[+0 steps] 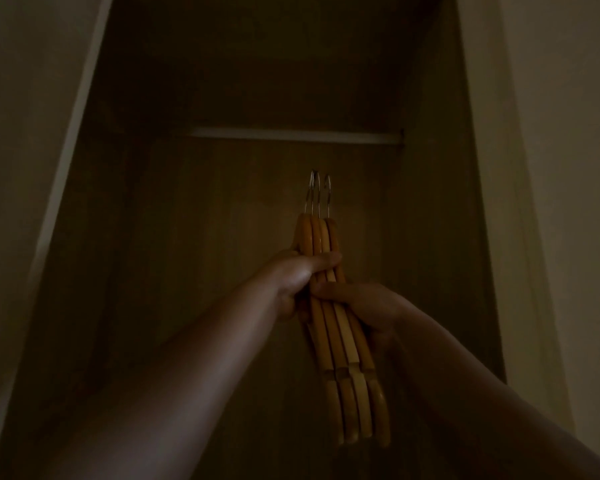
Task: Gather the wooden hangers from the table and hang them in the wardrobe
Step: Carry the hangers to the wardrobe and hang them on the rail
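Note:
Several wooden hangers [340,344] are bunched together edge-on in front of me, their metal hooks [317,194] pointing up. My left hand [298,275] grips the bunch from the left, just below the necks. My right hand [364,306] holds the same bunch from the right, slightly lower. The pale wardrobe rail [291,136] runs across the dark wardrobe above the hooks, with a gap between hooks and rail. Nothing hangs on the rail.
The wardrobe's dark wooden back panel [222,237] fills the middle of the view. Light door frames or walls stand at the left [32,168] and right [534,168]. The scene is dim.

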Motion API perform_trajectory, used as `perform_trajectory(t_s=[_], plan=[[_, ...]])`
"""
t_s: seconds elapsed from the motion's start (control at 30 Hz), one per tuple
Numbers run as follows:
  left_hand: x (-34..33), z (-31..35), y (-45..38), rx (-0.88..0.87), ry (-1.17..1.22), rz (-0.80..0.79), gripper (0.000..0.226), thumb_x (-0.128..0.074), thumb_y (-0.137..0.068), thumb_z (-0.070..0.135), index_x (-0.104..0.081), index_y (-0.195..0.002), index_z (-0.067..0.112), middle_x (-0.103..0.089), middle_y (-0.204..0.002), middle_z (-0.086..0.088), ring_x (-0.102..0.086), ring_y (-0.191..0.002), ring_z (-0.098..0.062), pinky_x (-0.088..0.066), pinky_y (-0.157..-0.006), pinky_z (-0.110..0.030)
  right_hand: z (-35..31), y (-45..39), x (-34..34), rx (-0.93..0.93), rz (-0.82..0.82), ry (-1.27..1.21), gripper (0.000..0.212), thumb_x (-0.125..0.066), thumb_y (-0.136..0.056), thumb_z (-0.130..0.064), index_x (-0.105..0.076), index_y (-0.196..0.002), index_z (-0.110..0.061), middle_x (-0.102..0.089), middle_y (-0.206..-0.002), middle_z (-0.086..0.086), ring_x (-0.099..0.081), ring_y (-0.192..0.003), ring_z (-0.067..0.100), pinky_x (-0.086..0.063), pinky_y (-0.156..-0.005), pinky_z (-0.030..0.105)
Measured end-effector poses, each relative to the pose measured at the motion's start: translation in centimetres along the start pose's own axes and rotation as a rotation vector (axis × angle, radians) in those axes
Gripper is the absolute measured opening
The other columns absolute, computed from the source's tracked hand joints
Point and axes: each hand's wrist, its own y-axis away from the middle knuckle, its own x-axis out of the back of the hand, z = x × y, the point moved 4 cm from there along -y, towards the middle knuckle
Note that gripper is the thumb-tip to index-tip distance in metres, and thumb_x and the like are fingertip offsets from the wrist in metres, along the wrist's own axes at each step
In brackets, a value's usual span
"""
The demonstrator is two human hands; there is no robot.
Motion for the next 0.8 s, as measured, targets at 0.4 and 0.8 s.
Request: perform_trajectory(t_s=[0.4, 0.8], plan=[[1.7, 8.6, -4.0, -0.111, -0.051, -0.033, 0.042, -0.065, -0.091, 0.030, -0.054, -0.126, 0.010, -0.062, -0.090, -0.010, -0.061, -0.076, -0.025, -0.053, -0.071, -0.041, -8.5, -5.4, 1.4, 0.138, 0.026, 0.061, 0.026, -0.053, -0.093, -0.023, -0.062, -0.109, -0.004, -0.070, -0.084, 0.011, -0.070, -0.065, 0.019, -0.059, -0.062, 0.029], [1.5, 11.1, -10.7, -0.185, -0.001, 0.051, 0.016, -0.066, -0.091, 0.024, -0.058, -0.085, 0.012, -0.062, -0.077, -0.007, -0.059, -0.063, -0.022, -0.051, -0.062, -0.036, -12.2, -10.2, 4.8, 0.235, -0.006, 0.071, 0.025, -0.044, -0.097, -0.016, -0.063, -0.088, -0.003, -0.073, -0.064, 0.010, -0.071, -0.054, 0.014, -0.059, -0.052, 0.022]])
